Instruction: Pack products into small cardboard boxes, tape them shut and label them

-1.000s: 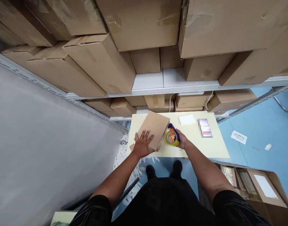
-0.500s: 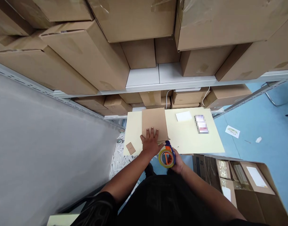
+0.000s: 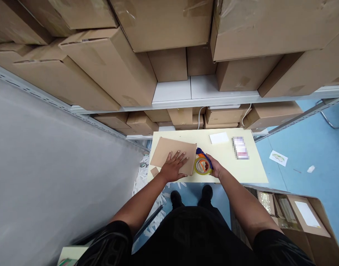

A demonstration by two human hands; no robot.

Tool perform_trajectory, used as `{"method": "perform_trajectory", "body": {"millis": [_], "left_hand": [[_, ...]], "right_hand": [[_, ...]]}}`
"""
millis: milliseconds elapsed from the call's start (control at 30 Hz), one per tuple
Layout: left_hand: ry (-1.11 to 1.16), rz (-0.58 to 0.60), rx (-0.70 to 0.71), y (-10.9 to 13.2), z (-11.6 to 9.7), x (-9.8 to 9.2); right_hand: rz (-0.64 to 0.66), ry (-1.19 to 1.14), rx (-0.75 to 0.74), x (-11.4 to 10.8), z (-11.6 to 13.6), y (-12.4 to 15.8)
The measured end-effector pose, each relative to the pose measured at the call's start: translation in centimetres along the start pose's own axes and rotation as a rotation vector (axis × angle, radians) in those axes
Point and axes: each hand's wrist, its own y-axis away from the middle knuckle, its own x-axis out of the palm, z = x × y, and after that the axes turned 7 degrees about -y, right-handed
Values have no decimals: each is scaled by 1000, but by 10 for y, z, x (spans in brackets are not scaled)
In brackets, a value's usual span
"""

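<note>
A flat brown cardboard box point(image 3: 169, 145) lies at an angle on the pale yellow tabletop point(image 3: 227, 168). My left hand point(image 3: 173, 167) rests on it with the fingers spread. In my right hand point(image 3: 214, 165) is a blue and orange tape dispenser point(image 3: 203, 163) loaded with a roll of yellowish tape. Its blue head is close against the right edge of the box; whether tape is stuck there cannot be made out. A small piece of brown cardboard point(image 3: 154, 171) pokes out beyond the lower left of the box.
White paper point(image 3: 219, 137) and a blurred printed item point(image 3: 240, 148) lie on the table's right side. Shelves of cartons point(image 3: 114, 66) rise behind. An open carton of parcels point(image 3: 299, 218) stands at lower right; paper scraps point(image 3: 140, 181) cover the floor at left.
The box has turned and its near side has swung, with my left hand staying on it. My right hand has brought the tape dispenser up from the table's front edge to the box's right edge.
</note>
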Motion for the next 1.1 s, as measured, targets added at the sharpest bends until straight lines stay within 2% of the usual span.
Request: {"method": "perform_trajectory", "body": {"millis": [100,167,300,367,433,500,600,667,733,833,933,1033,1100], "left_hand": [[15,-11,-21,0,-8,2],[25,-25,-56,-4,-13,1],[63,-62,-263,-32,-35,2],[93,-64,-360,-48,-51,2],[129,-49,-381,-56,-61,-1],[161,-4,-277,-52,-58,-5],[159,68,-15,-32,-33,-12],[111,62,30,-20,-17,-12],[68,27,-12,-15,-10,-9],[50,-22,-96,-17,-17,-2],[56,-48,-133,-21,-26,1],[70,-58,-155,-23,-31,0],[85,-64,-179,-29,-34,-1]], "right_hand": [[1,-64,-27,-16,-22,12],[28,-122,-7,-31,-51,23],[33,-221,28,-47,-120,39],[34,-321,7,-44,-137,41],[34,-388,-29,-36,-133,38],[31,-403,-65,-30,-113,32],[21,-353,-75,-27,-71,24],[8,-285,-48,-26,-49,20],[2,-229,-35,-21,-38,15],[-2,-205,-64,-10,-36,11],[-24,-242,-115,-5,-46,12],[-34,-299,-143,-11,-66,18],[-31,-309,-123,-19,-88,24]]}}
